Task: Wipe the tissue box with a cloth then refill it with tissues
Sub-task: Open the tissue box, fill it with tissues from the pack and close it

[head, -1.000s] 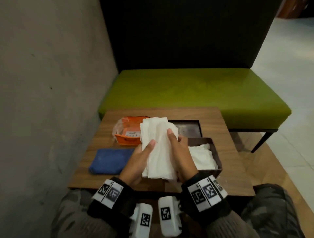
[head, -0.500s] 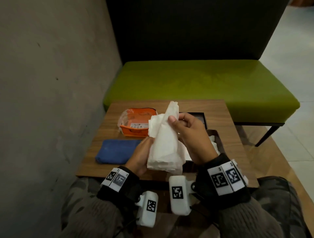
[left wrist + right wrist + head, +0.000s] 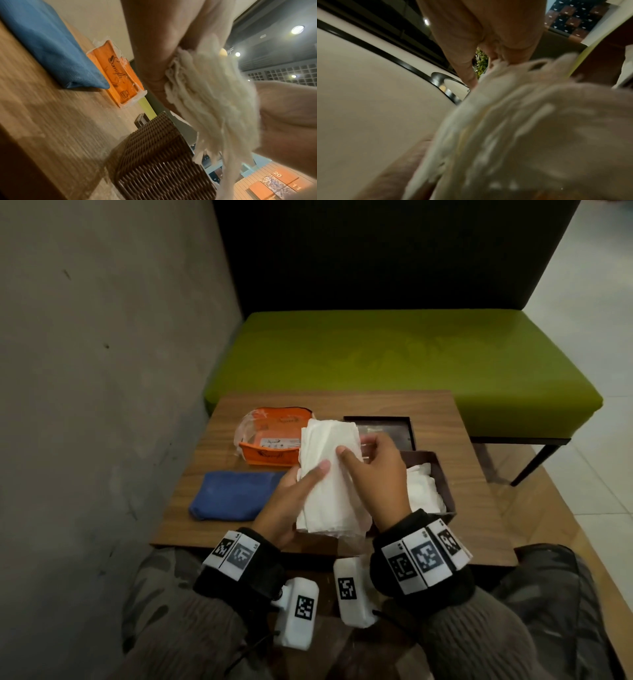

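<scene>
Head view dim, murky, far backrest near black; straight lines bow at edges. Wrist views warmer, with ceiling spots glaring at far right. Tissues [image 3: 530,135] fill right wrist view, smeared, probably motion blur. Table [image 3: 42,121] grain streaked.

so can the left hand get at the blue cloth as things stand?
Probably not yet: the left hand grips the tissue stack together with the right hand. The blue cloth lies uncovered just beside it.

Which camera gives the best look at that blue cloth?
The head view: the whole blue cloth lies folded on the table. The left wrist view shows it close but cropped; the right wrist view misses it.
</scene>
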### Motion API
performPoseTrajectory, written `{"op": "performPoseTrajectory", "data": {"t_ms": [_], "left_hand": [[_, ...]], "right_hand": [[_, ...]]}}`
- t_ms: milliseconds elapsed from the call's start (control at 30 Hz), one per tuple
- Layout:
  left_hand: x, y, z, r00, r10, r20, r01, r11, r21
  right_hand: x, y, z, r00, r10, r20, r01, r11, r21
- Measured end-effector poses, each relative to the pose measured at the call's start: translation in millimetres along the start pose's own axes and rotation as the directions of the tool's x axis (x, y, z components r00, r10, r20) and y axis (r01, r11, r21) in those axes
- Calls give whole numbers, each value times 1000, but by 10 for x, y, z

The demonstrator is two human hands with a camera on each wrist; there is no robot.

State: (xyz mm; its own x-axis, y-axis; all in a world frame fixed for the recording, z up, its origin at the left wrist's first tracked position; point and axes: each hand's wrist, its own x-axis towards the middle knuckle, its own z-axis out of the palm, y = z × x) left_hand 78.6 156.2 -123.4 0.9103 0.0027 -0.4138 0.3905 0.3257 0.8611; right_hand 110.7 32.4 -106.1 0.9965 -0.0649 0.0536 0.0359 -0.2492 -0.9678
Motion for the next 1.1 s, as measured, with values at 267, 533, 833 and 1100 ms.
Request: {"op": "performPoseTrajectory", "data": {"t_ms": [267,533,833,1100], "left_hand": [[-54,62,49,989,121,84,-122,992,12],[-58,90,65,974,170,151,-198,960,196],[19,407,-141,923,-51,382,-274,611,743],[24,367,-135,969,94,228,-182,895,406]], "right_hand": [[82,29,-81,912,355,205,-407,845,347],[34,68,-16,904,330,274,-417,823,387],[124,-68,-401,950,69,304,-47,996,-80],[198,75,-621,913,94,398,-116,993,32]]}}
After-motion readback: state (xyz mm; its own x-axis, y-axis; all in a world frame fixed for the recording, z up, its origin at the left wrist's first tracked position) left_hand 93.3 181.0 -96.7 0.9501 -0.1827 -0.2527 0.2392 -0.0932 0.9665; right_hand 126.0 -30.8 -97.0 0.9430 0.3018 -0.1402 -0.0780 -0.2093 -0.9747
